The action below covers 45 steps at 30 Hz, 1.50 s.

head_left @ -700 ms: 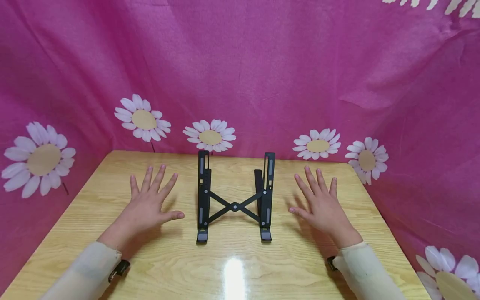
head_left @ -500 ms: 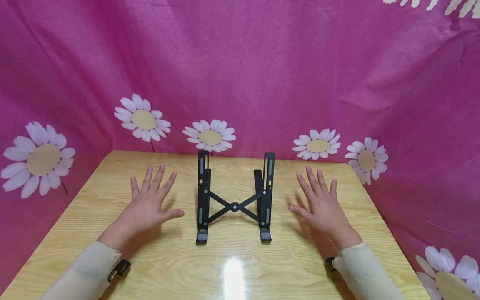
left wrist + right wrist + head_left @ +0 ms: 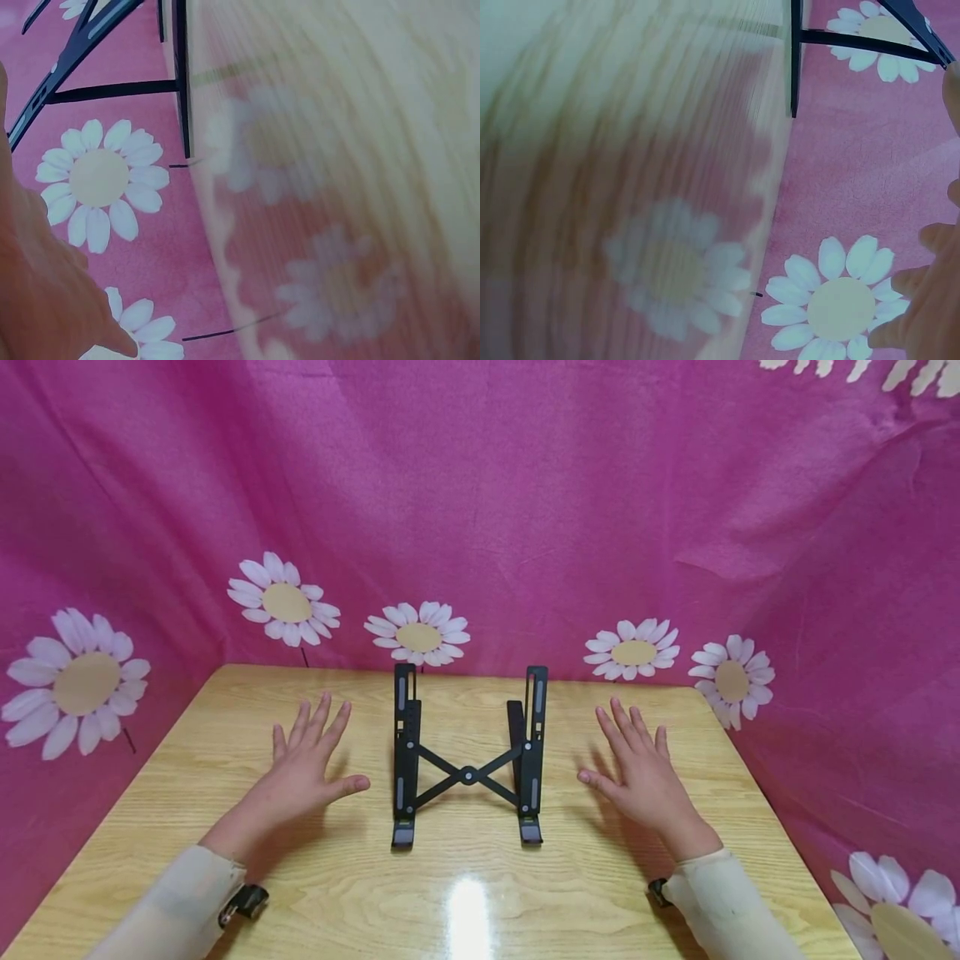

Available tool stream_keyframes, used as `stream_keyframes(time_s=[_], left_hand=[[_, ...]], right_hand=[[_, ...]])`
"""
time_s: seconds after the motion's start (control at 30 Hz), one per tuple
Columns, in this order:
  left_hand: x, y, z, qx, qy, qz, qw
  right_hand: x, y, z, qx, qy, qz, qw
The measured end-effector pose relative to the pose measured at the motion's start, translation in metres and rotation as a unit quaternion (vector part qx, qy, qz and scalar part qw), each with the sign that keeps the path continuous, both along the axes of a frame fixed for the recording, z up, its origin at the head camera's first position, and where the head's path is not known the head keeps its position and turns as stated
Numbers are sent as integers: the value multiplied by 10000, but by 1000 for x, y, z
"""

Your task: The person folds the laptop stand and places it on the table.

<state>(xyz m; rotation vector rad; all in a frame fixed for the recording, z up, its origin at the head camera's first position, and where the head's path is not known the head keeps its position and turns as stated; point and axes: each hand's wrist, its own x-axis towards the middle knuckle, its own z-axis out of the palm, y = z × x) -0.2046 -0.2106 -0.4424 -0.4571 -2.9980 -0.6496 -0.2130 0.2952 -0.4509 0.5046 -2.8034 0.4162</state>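
A black folding laptop stand (image 3: 468,775) is set up on the wooden table, its two side rails raised and joined by crossed bars. To its left, my left hand (image 3: 300,777) is held with fingers spread and the thumb pointing toward the stand. On the other side my right hand (image 3: 641,777) mirrors it, fingers spread. Neither hand touches the stand or holds anything. In the left wrist view part of the stand (image 3: 116,91) appears at the top, with the left hand (image 3: 45,277) at the left edge. The right wrist view shows the stand (image 3: 870,45) and fingers of the right hand (image 3: 930,292).
The glossy wooden table (image 3: 360,902) reflects a bright light near its front. A pink curtain (image 3: 495,510) printed with white daisies encloses the back and both sides. Small black devices sit at the left wrist (image 3: 243,903) and right wrist (image 3: 660,892).
My left hand has tilted slightly and its fingers have drawn a little closer together. The right hand has shifted only slightly. The stand stays in place.
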Motion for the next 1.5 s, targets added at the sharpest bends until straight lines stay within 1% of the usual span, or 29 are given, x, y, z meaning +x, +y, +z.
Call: stream_keyframes(time_s=[0.1, 0.27, 0.33, 0.47, 0.6, 0.7, 0.8, 0.93, 1.13, 1.27, 1.4, 1.5], left_hand=[[1, 1, -1, 241, -36, 2, 9997], [0, 3, -5, 465, -45, -7, 9989], [0, 4, -5, 623, -87, -37, 9980], [1, 5, -5, 1029, -239, -89, 9944], [0, 5, -6, 1456, -479, -13, 9882], [0, 7, -5, 1825, -673, 131, 9808], [0, 9, -4, 2322, -855, 181, 9687], [1, 11, -4, 2908, -1019, 147, 9512], [2, 14, -5, 3418, -1264, 287, 9308], [1, 17, -7, 3619, -1344, 382, 9217], [1, 20, -9, 3845, -1420, 403, 9113], [1, 22, -9, 4135, -1532, 357, 8968]], right_hand=[[1, -1, 0, -237, -113, -13, 9997], [1, -3, 0, -652, -311, -56, 9974], [1, -4, -1, -829, -404, -64, 9957], [1, -5, -2, -1141, -568, -75, 9918], [2, -6, -1, -1480, -871, -171, 9850], [2, -8, 0, -1818, -1136, -280, 9763], [2, -10, 1, -2139, -1274, -307, 9680], [2, -12, 1, -2464, -1400, -223, 9587], [3, -15, 0, -2783, -1656, -223, 9459], [5, -18, 0, -3004, -1725, -178, 9379], [5, -21, 1, -3347, -1876, -118, 9234], [4, -25, 1, -3578, -1971, -75, 9127]])
